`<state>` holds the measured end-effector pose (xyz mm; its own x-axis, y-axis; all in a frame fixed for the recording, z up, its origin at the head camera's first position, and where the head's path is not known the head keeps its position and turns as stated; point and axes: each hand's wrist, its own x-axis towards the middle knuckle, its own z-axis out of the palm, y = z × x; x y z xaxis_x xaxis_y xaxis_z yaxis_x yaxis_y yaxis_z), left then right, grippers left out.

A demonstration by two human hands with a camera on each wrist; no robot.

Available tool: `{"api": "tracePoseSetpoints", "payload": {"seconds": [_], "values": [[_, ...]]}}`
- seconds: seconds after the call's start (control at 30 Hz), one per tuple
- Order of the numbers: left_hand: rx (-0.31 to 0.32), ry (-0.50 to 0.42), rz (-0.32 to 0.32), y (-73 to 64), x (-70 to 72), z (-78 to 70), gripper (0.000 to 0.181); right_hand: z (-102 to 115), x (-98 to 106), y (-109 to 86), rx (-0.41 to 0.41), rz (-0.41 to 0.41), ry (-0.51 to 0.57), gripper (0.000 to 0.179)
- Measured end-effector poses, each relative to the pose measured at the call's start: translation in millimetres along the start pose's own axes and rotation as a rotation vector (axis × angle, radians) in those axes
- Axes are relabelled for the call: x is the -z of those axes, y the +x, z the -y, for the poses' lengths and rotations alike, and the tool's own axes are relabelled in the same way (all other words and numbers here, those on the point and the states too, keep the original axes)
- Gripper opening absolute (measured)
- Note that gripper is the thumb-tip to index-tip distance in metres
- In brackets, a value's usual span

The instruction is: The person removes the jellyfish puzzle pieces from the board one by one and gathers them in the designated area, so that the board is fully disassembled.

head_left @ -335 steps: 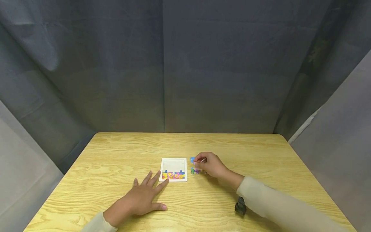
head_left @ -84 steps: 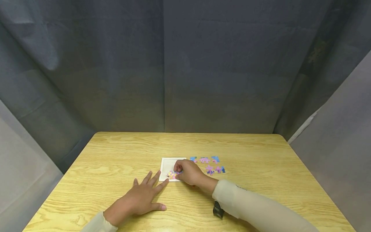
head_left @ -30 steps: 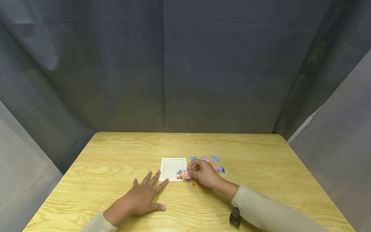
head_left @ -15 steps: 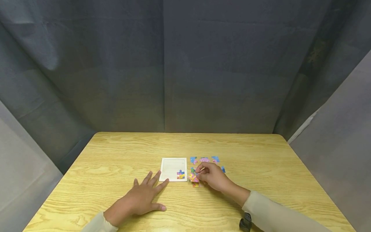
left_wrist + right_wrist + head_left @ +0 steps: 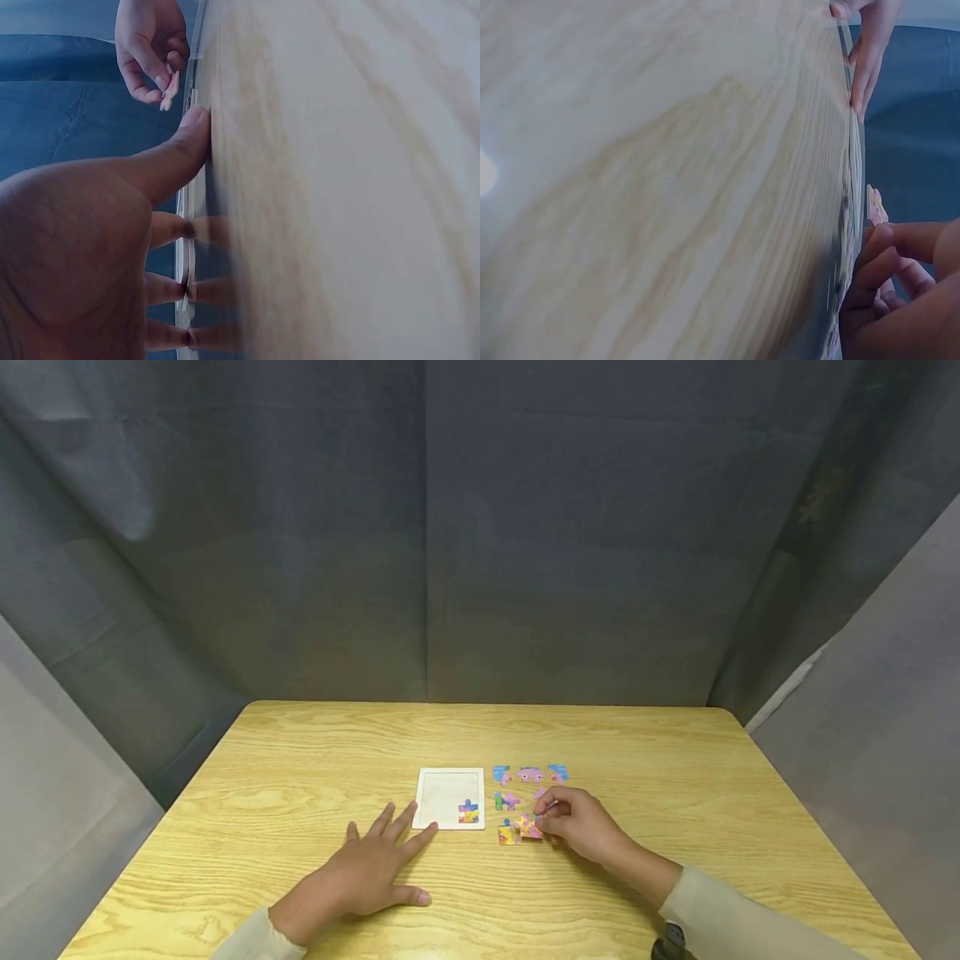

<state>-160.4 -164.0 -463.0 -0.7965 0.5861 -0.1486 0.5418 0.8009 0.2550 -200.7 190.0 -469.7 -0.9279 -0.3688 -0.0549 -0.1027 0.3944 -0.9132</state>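
My right hand (image 5: 581,823) pinches a pink-and-yellow jigsaw piece (image 5: 529,827) between thumb and fingers, just above the table and right of the tray. In the right wrist view the same jigsaw piece (image 5: 876,206) stands out past the fingertips. My left hand (image 5: 367,868) lies with fingers spread, its fingertips touching the lower left corner of a white square puzzle tray (image 5: 435,785). A blue, pink and yellow corner piece (image 5: 468,812) sits in the tray's lower right. Next to the held piece lies a yellow piece (image 5: 507,833).
Several loose pieces lie right of the tray: a back row with a pink eyed piece (image 5: 530,774) between two blue corner pieces, and a green-and-pink piece (image 5: 506,802) before them. My right hand hides part of this group. Grey curtains (image 5: 480,568) surround the wooden table (image 5: 322,743).
The tray's full bottom row has shrunk to the right corner piece. A yellow piece now lies on the table. My right hand has carried another piece rightward; my left hand stays put.
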Motion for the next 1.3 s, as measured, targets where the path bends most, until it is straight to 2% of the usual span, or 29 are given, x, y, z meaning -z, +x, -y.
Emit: {"api": "tracePoseSetpoints", "payload": {"seconds": [0.17,0.4,0.53,0.87,1.3], "values": [[0.004,0.003,0.001,0.2,-0.7,0.6,0.096,-5.2,5.9,-5.8,-0.003,-0.015,-0.038,0.012],[-0.002,0.006,0.000,0.4,-1.1,1.1,0.096,-12.6,6.8,-9.2,0.040,-0.051,-0.221,0.004],[-0.005,0.006,-0.003,0.6,-1.7,1.3,0.096,-12.9,6.0,-9.4,0.070,-0.072,-0.282,0.005],[0.004,0.027,0.002,1.2,-1.4,1.0,0.097,-11.6,6.6,-9.3,0.137,-0.057,-0.337,0.004],[0.000,0.016,0.001,0.7,-0.5,0.8,0.097,-11.7,8.3,-7.1,0.127,-0.049,-0.345,0.004]]}}
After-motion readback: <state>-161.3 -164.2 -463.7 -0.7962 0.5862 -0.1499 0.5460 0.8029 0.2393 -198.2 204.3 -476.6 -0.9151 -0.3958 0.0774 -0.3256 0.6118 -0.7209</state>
